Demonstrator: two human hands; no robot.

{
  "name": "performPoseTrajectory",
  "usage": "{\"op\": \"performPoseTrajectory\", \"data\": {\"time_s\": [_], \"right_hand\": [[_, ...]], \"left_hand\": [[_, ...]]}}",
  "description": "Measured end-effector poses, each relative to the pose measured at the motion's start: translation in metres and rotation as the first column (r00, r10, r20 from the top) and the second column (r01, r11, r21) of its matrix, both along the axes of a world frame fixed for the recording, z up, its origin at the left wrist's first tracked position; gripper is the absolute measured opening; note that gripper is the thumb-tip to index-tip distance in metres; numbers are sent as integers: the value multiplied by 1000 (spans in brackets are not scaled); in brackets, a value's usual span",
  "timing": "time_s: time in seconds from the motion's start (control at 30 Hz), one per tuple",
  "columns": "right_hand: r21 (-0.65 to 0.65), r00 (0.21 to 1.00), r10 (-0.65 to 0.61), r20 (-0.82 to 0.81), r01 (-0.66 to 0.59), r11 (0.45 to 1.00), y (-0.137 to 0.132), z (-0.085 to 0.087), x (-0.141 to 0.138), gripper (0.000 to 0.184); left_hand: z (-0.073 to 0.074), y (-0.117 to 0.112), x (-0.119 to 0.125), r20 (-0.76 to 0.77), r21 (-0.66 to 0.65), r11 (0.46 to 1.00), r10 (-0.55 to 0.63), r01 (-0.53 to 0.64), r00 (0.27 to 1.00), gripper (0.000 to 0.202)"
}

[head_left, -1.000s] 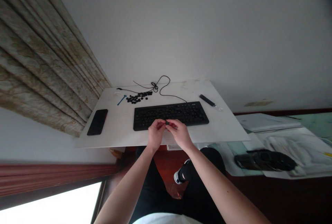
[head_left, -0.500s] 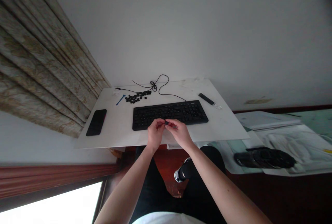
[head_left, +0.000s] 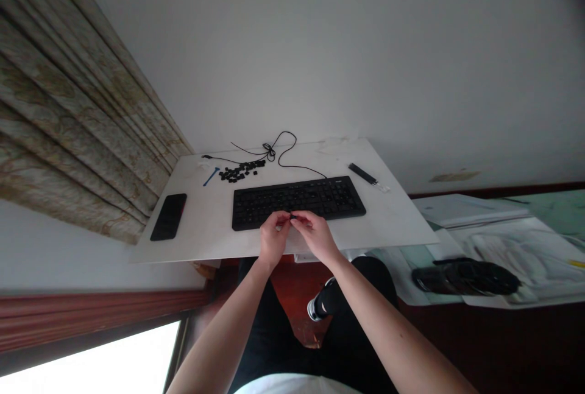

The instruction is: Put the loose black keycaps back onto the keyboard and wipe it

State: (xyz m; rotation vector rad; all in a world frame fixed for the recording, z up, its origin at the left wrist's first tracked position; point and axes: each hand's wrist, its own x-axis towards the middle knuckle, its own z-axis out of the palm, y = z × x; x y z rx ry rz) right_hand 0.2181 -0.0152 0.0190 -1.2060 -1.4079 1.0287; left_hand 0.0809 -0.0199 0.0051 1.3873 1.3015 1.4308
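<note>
My left hand (head_left: 274, 239) and my right hand (head_left: 317, 237) meet just over the lower edge of a black computer keyboard (head_left: 297, 199), their fingertips pinching a small black keycap (head_left: 293, 217). Most of that piece is hidden by my fingers. Beyond the keyboard, a heap of several loose black keycaps (head_left: 241, 170) lies on a white board (head_left: 205, 223), with a thin blue tool (head_left: 211, 176) to its left. Both are out of reach of my fingers at this moment. A thin black cable (head_left: 278, 159) loops behind the keyboard.
A black smartphone (head_left: 169, 217) lies face up at the board's left end, and a black stick-shaped object (head_left: 362, 173) lies at the far right. A pleated curtain (head_left: 77, 114) hangs at left. Papers and a dark object (head_left: 465, 278) sit lower right, below the board's edge.
My hands stay together around the keycap with only slight finger movement. The whole scene drifts slightly left and up in view.
</note>
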Motion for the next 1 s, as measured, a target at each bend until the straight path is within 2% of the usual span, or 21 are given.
{"op": "performPoseTrajectory", "data": {"time_s": [0.17,0.43,1.0], "right_hand": [[-51,999,5,-35,-7,999,2,-5,0,24],[-106,997,22,-70,-30,994,2,-12,1,26],[-72,1000,27,6,-26,997,1,-9,3,27]], "left_hand": [[-3,1,-3,-153,61,998,1,8,988,12],[-5,2,-7,-231,108,993,-23,49,973,13],[-8,1,-7,-274,86,995,-27,52,961,14]]}}
